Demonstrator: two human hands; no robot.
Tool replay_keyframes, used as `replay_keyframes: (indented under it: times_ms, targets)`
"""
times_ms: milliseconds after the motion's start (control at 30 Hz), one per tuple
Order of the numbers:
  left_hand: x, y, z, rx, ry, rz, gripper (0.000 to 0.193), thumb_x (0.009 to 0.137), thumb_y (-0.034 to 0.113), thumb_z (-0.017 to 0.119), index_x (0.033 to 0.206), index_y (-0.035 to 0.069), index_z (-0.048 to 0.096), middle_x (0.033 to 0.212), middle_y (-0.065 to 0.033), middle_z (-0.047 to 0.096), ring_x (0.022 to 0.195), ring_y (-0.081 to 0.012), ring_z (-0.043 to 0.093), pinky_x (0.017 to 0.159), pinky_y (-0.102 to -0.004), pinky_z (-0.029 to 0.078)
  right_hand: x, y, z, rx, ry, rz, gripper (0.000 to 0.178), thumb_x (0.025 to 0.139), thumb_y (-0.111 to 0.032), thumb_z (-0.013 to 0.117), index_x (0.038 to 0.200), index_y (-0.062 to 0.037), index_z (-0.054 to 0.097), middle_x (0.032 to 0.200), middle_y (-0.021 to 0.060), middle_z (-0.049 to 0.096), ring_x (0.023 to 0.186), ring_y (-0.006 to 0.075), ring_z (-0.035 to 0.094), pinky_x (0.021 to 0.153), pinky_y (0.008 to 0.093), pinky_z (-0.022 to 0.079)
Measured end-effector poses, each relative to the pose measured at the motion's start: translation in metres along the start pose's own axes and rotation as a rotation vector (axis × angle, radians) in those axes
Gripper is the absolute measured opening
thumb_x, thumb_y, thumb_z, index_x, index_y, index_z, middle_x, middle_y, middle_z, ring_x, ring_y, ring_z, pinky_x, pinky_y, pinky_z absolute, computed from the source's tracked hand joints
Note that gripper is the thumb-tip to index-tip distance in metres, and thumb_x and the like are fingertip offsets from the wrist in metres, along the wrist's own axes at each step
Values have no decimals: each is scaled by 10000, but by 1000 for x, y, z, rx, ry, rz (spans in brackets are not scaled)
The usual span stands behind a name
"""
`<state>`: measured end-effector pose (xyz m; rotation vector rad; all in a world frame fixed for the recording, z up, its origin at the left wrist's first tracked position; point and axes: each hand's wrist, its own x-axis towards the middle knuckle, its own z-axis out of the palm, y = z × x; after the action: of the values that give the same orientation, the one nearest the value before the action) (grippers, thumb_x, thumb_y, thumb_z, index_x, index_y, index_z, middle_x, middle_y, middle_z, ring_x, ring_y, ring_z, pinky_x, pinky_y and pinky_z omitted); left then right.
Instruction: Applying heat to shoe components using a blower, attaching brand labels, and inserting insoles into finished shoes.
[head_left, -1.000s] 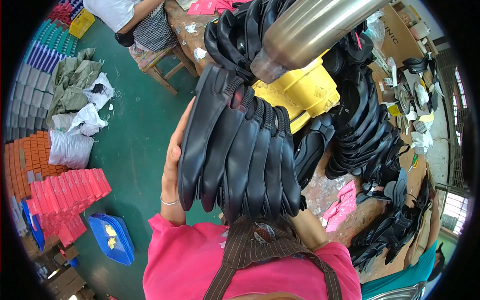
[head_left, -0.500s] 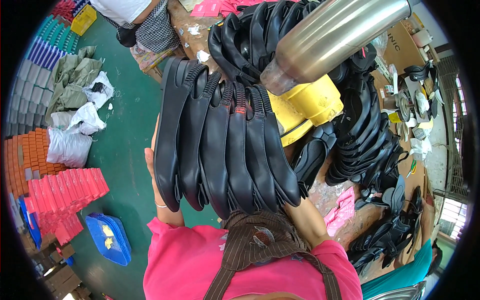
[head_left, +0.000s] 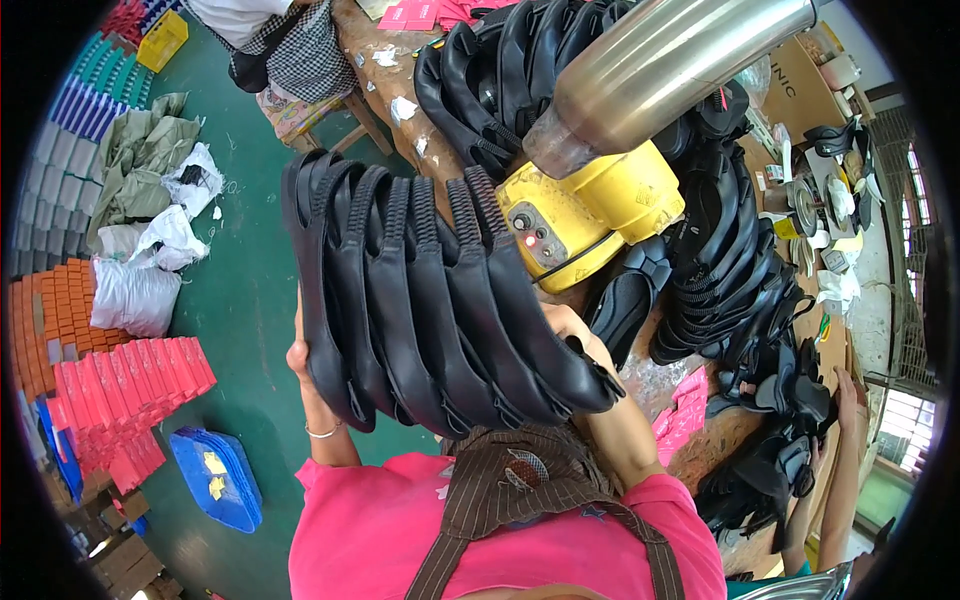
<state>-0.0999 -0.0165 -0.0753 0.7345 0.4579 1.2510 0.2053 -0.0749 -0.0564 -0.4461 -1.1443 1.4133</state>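
A row of several black shoes (head_left: 420,300) with ribbed elastic at their openings is held up in front of my chest, pressed side by side between both hands. My left hand (head_left: 299,352) grips the left end of the row; most of its fingers are hidden behind the shoes. At the right end, my right hand (head_left: 568,325) closes on the row from behind, partly covered by the last shoe. Just beyond stands a yellow heat blower (head_left: 560,225) with knobs and a lit red light, its wide metal tube (head_left: 680,80) slanting up to the right.
More black shoes (head_left: 715,270) lie in rows on the wooden workbench (head_left: 690,455). Another person's arm (head_left: 840,470) reaches over sandals at the right. A person sits at the far left of the bench. Pink boxes (head_left: 130,390) and a blue basket (head_left: 215,480) stand on the green floor.
The row of shoes has shifted left and tilted, its left end swinging out. The blower's control panel now shows. At the right, another person's arms have come over the bench.
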Motion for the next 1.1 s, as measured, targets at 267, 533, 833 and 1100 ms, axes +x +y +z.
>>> replay_keyframes:
  times_ms: [267, 533, 833, 1100]
  targets:
    - [-4, -25, -4, 761, 158, -189, 985, 833, 718, 594, 1396, -75, 436, 1403, -139, 498, 1299, -231, 460, 1106, -370, 339, 20, -33, 36, -198, 217, 746, 595, 829, -175, 701, 1376, -24, 523, 1240, 90, 638, 1113, 154, 580, 966, 302, 438]
    - [-35, -51, 40, 149, -46, -427, 957, 777, 573, 757, 1458, 14, 383, 1417, -131, 487, 1317, -260, 451, 1137, -423, 344, 7, -45, 80, -1006, 297, 517, 530, 871, -221, 638, 1364, -78, 508, 1142, 212, 553, 1026, 412, 597, 885, 466, 489]
    - [-46, -47, 38, 218, 91, -596, 1046, 737, 616, 764, 1493, 35, 335, 1454, -123, 459, 1333, -287, 440, 1144, -440, 335, -9, -110, 68, -333, -44, 499, 555, 947, -324, 588, 1397, -8, 511, 1421, 223, 453, 1003, 263, 660, 831, 322, 563]
    - [-48, -57, 34, 215, 142, -650, 1072, 724, 635, 760, 1499, 38, 323, 1464, -122, 448, 1333, -293, 441, 1145, -446, 333, -68, -128, 27, -320, 586, 372, 295, 980, -161, 559, 1169, 48, 646, 1138, 167, 684, 938, 188, 676, 768, 294, 551]
